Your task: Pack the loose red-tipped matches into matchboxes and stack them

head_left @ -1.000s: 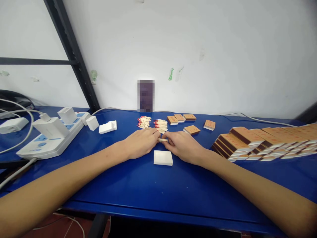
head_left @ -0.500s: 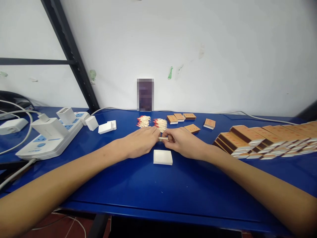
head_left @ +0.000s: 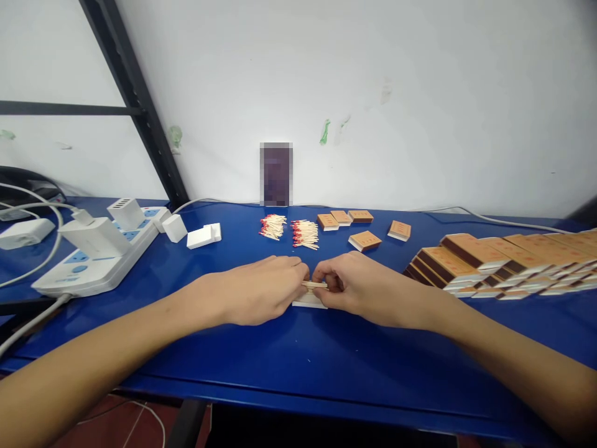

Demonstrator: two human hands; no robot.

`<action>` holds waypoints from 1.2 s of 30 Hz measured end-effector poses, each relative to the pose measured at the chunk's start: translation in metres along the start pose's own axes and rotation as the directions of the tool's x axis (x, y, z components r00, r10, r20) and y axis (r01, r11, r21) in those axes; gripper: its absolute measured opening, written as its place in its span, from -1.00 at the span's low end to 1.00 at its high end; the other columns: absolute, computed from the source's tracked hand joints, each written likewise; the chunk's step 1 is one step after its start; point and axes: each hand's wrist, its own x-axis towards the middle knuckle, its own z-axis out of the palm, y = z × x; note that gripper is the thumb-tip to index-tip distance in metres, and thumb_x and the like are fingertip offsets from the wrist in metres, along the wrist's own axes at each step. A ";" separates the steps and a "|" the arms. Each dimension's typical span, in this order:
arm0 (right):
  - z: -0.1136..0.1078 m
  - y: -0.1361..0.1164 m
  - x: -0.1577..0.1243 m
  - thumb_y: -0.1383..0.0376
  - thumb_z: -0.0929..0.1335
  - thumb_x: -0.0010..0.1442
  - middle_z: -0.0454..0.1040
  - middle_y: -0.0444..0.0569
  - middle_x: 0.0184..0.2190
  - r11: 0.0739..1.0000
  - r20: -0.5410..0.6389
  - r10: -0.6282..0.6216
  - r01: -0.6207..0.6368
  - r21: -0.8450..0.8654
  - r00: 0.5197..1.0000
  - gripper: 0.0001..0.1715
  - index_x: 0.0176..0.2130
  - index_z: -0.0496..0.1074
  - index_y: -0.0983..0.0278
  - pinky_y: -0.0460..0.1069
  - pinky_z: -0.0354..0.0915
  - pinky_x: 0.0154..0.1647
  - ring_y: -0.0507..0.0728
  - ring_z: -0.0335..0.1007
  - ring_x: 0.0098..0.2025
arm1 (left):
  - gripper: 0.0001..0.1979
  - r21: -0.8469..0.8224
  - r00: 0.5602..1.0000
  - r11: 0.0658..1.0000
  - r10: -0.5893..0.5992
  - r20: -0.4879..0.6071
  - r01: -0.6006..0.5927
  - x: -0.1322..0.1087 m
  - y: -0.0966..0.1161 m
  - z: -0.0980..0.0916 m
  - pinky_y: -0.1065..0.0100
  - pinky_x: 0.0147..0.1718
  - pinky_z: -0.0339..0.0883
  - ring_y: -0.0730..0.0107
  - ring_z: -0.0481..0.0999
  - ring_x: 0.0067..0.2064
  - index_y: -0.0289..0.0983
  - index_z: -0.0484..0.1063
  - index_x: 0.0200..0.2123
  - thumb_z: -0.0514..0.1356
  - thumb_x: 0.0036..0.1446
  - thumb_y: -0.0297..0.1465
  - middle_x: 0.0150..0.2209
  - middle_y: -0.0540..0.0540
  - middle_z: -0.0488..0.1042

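Between my left hand and my right hand is a small bundle of matches, pinched at both ends by my fingertips. The match heads are hidden by my fingers. Just under the bundle lies a white matchbox tray on the table, mostly covered by my hands, so I cannot tell whether the matches touch it. Beyond my hands are two loose piles of red-tipped matches, a left pile and a right pile.
Several orange matchboxes lie behind my right hand, and a large stack of matchboxes stands at the right. A white power strip with chargers and white blocks are on the left. A pixelated dark panel leans on the wall.
Both hands have moved toward me with the matches, from beside the right pile to over the white tray. The right pile is now fully uncovered.
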 end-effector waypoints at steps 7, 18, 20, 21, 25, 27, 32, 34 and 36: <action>-0.001 0.001 -0.003 0.20 0.28 0.21 0.34 -0.18 -0.59 1.000 0.030 0.000 0.000 0.007 1.000 -0.73 -0.47 0.37 0.27 -0.11 0.02 -0.58 -0.04 0.14 -0.56 | -0.78 -0.065 0.998 0.998 -0.024 -0.058 0.020 0.004 -0.003 -0.001 0.35 -0.33 0.21 0.37 0.38 -0.28 -0.28 0.42 -0.30 0.03 0.29 -0.34 -0.31 -0.06 0.39; -0.005 0.002 -0.003 0.29 0.30 0.18 0.39 -0.15 -0.58 0.999 0.029 -0.030 0.029 0.014 0.999 -0.80 -0.37 0.52 0.26 -0.08 0.05 -0.55 -0.02 0.15 -0.59 | -0.81 -0.160 0.994 0.987 -0.027 -0.108 0.010 0.005 -0.006 -0.005 0.37 -0.35 0.28 0.41 0.46 -0.33 -0.25 0.55 -0.27 0.16 0.21 -0.31 -0.34 -0.05 0.51; -0.006 0.001 -0.004 0.24 0.27 0.22 0.38 -0.15 -0.59 0.999 0.030 -0.046 0.046 0.005 0.999 -0.73 -0.40 0.50 0.26 -0.08 0.04 -0.55 -0.02 0.14 -0.58 | -0.79 -0.135 0.994 0.991 -0.027 -0.102 0.013 0.003 -0.006 -0.005 0.36 -0.32 0.27 0.39 0.45 -0.30 -0.24 0.54 -0.27 0.14 0.21 -0.29 -0.32 -0.05 0.49; -0.006 0.000 -0.004 0.22 0.26 0.24 0.37 -0.16 -0.59 0.999 0.030 -0.053 0.053 0.005 0.998 -0.69 -0.42 0.49 0.26 -0.08 0.04 -0.55 -0.02 0.14 -0.58 | -0.78 -0.119 0.995 0.993 -0.027 -0.099 0.015 0.002 -0.005 -0.005 0.35 -0.30 0.27 0.38 0.45 -0.29 -0.23 0.54 -0.26 0.15 0.19 -0.26 -0.31 -0.05 0.48; -0.007 -0.002 -0.006 0.17 0.31 0.20 0.37 -0.17 -0.59 0.996 0.027 -0.080 0.081 -0.041 0.996 -0.75 -0.42 0.46 0.25 -0.08 0.06 -0.53 -0.02 0.18 -0.57 | -0.69 -0.046 0.996 0.999 -0.021 -0.092 0.017 0.000 -0.001 -0.005 0.31 -0.27 0.27 0.32 0.41 -0.27 -0.25 0.49 -0.24 0.22 0.09 -0.14 -0.30 -0.06 0.41; -0.006 -0.002 -0.006 0.23 0.36 0.14 0.38 -0.18 -0.58 0.990 0.019 -0.107 0.108 -0.095 0.994 -0.84 -0.44 0.43 0.25 -0.09 0.07 -0.52 -0.02 0.20 -0.55 | -0.72 -0.002 0.995 1.000 -0.016 -0.102 0.016 0.001 0.001 -0.003 0.31 -0.29 0.26 0.31 0.40 -0.29 -0.26 0.47 -0.27 0.22 0.09 -0.17 -0.30 -0.07 0.38; -0.005 -0.003 -0.004 0.40 0.33 0.07 0.30 -0.22 -0.61 0.971 0.039 -0.185 0.188 -0.145 0.982 -0.89 -0.48 0.35 0.25 -0.10 0.05 -0.52 -0.04 0.11 -0.57 | -0.83 0.022 0.991 1.000 0.012 -0.130 -0.009 0.004 0.001 0.001 0.31 -0.31 0.23 0.33 0.38 -0.29 -0.27 0.41 -0.41 0.17 0.13 -0.29 -0.34 -0.06 0.35; -0.004 -0.004 -0.004 0.41 0.33 0.05 0.25 -0.23 -0.63 0.970 0.045 -0.185 0.190 -0.150 0.982 -0.86 -0.52 0.31 0.26 -0.10 0.02 -0.55 -0.05 0.06 -0.59 | -0.84 -0.008 0.991 1.000 0.024 -0.131 -0.025 0.004 0.000 0.002 0.31 -0.32 0.23 0.34 0.38 -0.29 -0.27 0.41 -0.42 0.16 0.13 -0.31 -0.35 -0.05 0.34; -0.004 -0.004 -0.004 0.40 0.33 0.05 0.23 -0.23 -0.63 0.969 0.047 -0.181 0.186 -0.161 0.982 -0.84 -0.54 0.29 0.26 -0.10 0.01 -0.56 -0.05 0.04 -0.59 | -0.87 -0.036 0.991 0.999 0.031 -0.128 -0.036 0.003 0.000 0.002 0.32 -0.32 0.23 0.35 0.38 -0.29 -0.27 0.41 -0.42 0.16 0.13 -0.34 -0.36 -0.04 0.35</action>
